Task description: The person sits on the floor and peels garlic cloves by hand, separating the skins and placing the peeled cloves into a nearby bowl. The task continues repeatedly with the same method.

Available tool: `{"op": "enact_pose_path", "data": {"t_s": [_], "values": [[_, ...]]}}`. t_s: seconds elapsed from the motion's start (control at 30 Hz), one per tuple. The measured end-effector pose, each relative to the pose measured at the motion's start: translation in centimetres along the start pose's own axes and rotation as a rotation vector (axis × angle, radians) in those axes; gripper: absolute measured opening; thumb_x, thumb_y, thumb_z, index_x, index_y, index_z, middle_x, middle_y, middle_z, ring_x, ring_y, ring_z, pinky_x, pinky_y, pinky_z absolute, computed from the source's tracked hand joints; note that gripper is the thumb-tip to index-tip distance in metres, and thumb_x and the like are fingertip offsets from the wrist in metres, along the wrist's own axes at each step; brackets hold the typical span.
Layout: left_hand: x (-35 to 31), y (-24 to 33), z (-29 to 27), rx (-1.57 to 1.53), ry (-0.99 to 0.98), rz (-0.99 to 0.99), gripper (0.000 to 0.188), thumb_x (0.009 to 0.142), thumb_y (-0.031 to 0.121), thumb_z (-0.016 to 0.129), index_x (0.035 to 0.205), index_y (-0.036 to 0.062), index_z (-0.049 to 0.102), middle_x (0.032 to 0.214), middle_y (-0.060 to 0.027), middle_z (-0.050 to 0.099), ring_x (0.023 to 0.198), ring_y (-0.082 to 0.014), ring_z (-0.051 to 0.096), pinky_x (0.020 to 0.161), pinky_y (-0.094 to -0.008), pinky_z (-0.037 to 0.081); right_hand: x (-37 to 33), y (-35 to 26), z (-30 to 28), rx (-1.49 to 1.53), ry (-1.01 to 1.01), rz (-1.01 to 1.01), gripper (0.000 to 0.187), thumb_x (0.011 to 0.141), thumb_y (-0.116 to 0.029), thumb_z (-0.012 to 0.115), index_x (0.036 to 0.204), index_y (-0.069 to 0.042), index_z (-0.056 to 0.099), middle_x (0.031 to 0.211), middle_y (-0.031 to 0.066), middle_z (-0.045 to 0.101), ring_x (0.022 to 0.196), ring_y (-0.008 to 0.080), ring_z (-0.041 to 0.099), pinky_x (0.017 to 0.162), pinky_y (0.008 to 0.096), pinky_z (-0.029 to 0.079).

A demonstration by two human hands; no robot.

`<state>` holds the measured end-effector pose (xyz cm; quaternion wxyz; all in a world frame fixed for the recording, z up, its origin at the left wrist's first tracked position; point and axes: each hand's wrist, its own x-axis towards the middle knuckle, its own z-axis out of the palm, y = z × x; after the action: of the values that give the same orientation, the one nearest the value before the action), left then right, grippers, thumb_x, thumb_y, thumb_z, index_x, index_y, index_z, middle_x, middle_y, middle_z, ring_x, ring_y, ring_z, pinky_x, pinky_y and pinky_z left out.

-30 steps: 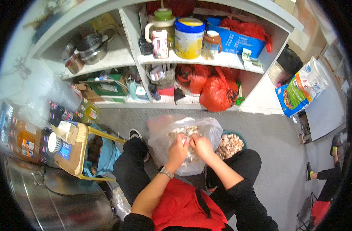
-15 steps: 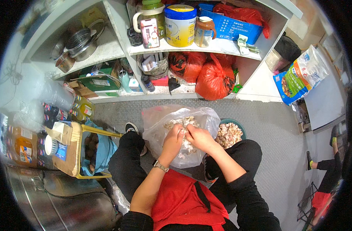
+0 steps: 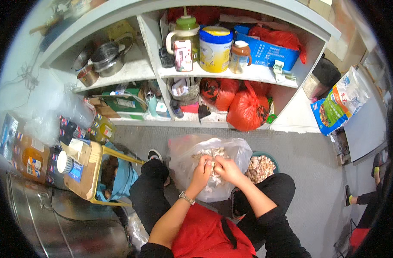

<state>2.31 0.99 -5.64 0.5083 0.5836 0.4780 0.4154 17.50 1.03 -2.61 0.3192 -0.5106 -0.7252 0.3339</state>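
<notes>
Both of my hands meet over a clear plastic bag (image 3: 182, 150), which stands open on the floor between my feet. Pale garlic and papery skins (image 3: 211, 152) lie inside it. My left hand (image 3: 200, 174), with a watch on its wrist, has its fingers closed on a small piece of garlic (image 3: 212, 164), mostly hidden by the fingers. My right hand (image 3: 228, 170) pinches the same piece from the other side, thumbs close together. Just right of the bag, garlic cloves (image 3: 261, 168) fill a green basin (image 3: 268, 154), partly covered by my right knee.
Ahead is a white shelf unit (image 3: 149, 51) with pots, a tin, jugs and red bags. On the left stand a yellow-framed stool (image 3: 95, 172), drink bottles (image 3: 33, 150) and a steel container (image 3: 80, 215). At right are a colourful sack (image 3: 340, 103) and another person's legs (image 3: 364, 198).
The view has tilted up, so the scene sits lower and slightly right. My hands stay together over the bag, with small changes in the fingers.
</notes>
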Motion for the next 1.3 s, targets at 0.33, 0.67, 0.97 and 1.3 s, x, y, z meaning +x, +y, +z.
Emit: {"op": "enact_pose_path", "data": {"t_s": [0.33, 0.67, 0.97, 1.3], "values": [[-1.0, -2.2, 1.5, -0.324, -0.075, -0.124, 0.022, 0.097, 0.020, 0.039, 0.112, 0.0052, 0.045, 0.084, -0.0087, 0.056, 0.065, -0.0121, 0.056, 0.053, -0.0266, 0.049, -1.2, 1.1, 0.7, 0.392, -0.047, 0.235, 0.009, 0.086, -0.006, 0.048, 0.079, 0.000, 0.045, 0.063, 0.0064, 0.054, 0.064, 0.0146, 0.065, 0.056, 0.0300, 0.054], [-0.2, -3.9, -0.1, -0.147, -0.142, -0.302, 0.026, 0.094, 0.028, 0.045, 0.105, 0.0056, 0.051, 0.086, -0.0063, 0.056, 0.057, -0.0121, 0.052, 0.043, -0.0258, 0.043, -1.3, 2.7, 1.0, 0.119, -0.216, 0.131, 0.015, 0.091, -0.015, 0.046, 0.083, -0.002, 0.045, 0.063, 0.0074, 0.056, 0.055, 0.0163, 0.058, 0.052, 0.0308, 0.047], [0.0, -2.3, 1.1, -0.197, 0.018, -0.156, 0.028, 0.093, 0.032, 0.050, 0.109, 0.0085, 0.045, 0.088, -0.0058, 0.056, 0.059, -0.0123, 0.052, 0.044, -0.0254, 0.042, -0.9, 1.7, 0.9, 0.332, -0.210, 0.263, 0.017, 0.092, -0.018, 0.047, 0.088, -0.003, 0.042, 0.064, 0.0085, 0.055, 0.057, 0.0175, 0.059, 0.052, 0.0325, 0.046], [-0.1, -1.0, 1.2, -1.122, -0.069, -0.456, 0.027, 0.098, 0.035, 0.037, 0.098, 0.0099, 0.046, 0.071, -0.0038, 0.047, 0.061, -0.0148, 0.045, 0.062, -0.0319, 0.043, -1.2, 1.1, 2.2, 0.766, 0.124, 0.347, 0.012, 0.090, -0.011, 0.047, 0.084, -0.002, 0.043, 0.065, 0.0069, 0.050, 0.060, 0.0117, 0.058, 0.050, 0.0277, 0.044]]}}
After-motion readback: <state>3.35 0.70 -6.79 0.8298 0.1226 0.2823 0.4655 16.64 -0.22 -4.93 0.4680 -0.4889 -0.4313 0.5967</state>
